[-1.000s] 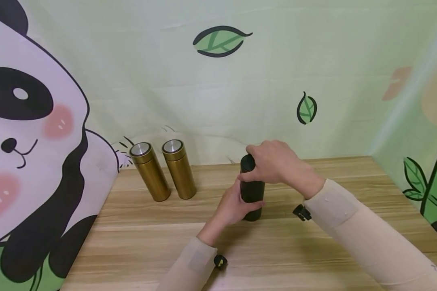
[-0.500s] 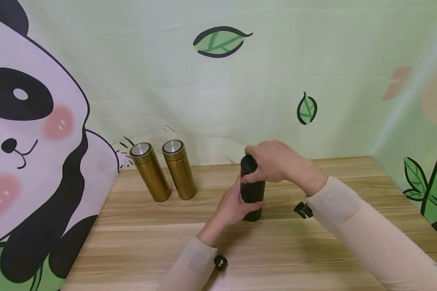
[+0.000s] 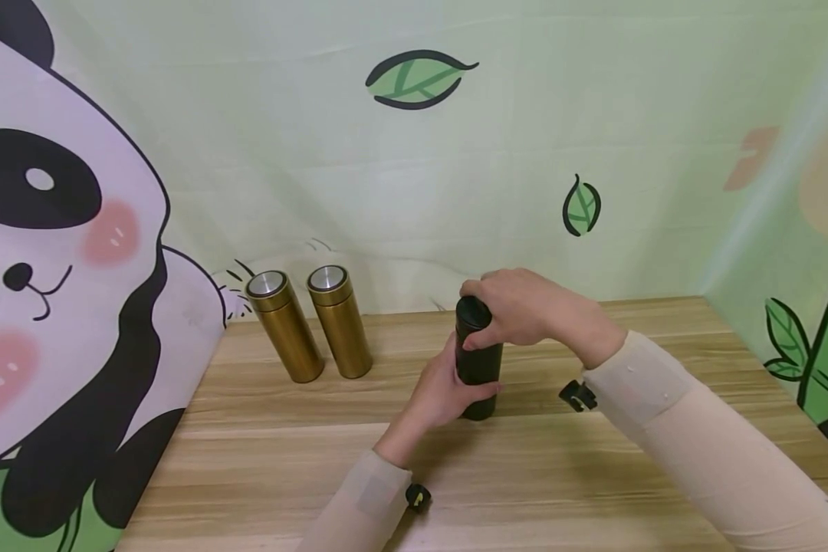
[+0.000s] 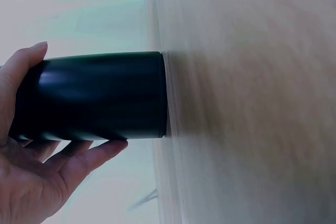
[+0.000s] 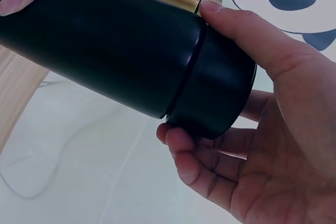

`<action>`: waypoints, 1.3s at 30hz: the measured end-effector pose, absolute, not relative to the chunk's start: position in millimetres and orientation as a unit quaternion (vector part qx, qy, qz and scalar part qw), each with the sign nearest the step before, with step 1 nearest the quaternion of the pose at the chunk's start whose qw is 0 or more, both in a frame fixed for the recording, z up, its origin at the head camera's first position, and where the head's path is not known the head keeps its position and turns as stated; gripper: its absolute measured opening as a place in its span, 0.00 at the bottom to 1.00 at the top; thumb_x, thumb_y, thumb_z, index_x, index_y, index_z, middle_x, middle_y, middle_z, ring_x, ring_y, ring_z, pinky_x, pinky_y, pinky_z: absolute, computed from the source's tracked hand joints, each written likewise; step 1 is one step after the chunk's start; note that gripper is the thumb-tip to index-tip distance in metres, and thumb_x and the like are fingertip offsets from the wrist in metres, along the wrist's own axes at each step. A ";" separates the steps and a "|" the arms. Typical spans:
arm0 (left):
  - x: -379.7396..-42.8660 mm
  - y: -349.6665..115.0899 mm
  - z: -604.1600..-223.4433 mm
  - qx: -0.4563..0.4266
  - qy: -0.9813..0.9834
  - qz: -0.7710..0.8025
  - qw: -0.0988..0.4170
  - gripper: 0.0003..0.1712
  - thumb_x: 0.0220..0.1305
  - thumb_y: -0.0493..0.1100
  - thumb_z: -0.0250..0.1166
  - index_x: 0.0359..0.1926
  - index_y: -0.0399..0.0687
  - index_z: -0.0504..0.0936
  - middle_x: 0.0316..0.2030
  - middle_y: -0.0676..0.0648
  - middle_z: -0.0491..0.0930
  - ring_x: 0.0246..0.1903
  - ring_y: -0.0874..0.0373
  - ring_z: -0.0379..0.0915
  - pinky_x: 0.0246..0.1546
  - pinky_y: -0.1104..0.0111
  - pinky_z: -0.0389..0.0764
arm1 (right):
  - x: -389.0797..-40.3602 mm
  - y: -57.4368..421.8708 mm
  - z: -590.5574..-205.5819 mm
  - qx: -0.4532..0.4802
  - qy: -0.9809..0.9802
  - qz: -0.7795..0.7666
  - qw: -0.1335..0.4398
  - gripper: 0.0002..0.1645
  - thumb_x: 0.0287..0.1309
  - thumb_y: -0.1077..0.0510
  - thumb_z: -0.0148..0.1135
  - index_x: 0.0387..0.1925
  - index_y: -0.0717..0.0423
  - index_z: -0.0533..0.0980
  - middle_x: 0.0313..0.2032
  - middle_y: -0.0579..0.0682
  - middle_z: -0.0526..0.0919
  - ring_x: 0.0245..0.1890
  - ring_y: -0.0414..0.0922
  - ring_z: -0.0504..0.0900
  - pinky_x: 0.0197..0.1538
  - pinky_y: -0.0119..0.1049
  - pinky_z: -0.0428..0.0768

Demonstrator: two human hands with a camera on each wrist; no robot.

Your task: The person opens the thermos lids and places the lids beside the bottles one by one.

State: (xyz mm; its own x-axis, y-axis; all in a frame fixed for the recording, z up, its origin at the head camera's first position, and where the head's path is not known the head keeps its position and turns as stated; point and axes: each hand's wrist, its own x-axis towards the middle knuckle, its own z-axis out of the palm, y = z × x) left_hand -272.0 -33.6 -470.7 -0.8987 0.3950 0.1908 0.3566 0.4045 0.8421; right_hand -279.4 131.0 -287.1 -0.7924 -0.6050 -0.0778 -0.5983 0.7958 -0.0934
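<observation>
On my feeds the right hand (image 3: 524, 307) is spread just to the width of the cap (image 3: 471, 309), thumb and fingertips gripping its rim, while my left hand (image 3: 445, 391) curls round the body of the upright black bottle (image 3: 479, 372). Both sleeves (image 3: 717, 452) slant in from the near side, the right wrist higher. The bottle stands on the wood-grain surface (image 3: 262, 475), two gold flasks (image 3: 341, 330) leftward, before a pale green wall (image 3: 283, 153) printed with a panda (image 3: 124, 322).
</observation>
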 end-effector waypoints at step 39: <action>-271.0 -32.5 -467.6 0.213 0.844 0.491 0.024 0.53 0.58 0.56 0.78 0.77 0.63 0.56 0.62 0.49 0.80 0.59 0.54 0.79 0.62 0.55 0.78 | -278.5 139.7 -278.7 -0.357 0.927 -0.052 0.104 0.44 0.58 0.53 0.77 0.74 0.38 0.69 0.46 0.51 0.79 0.42 0.47 0.78 0.49 0.44 0.79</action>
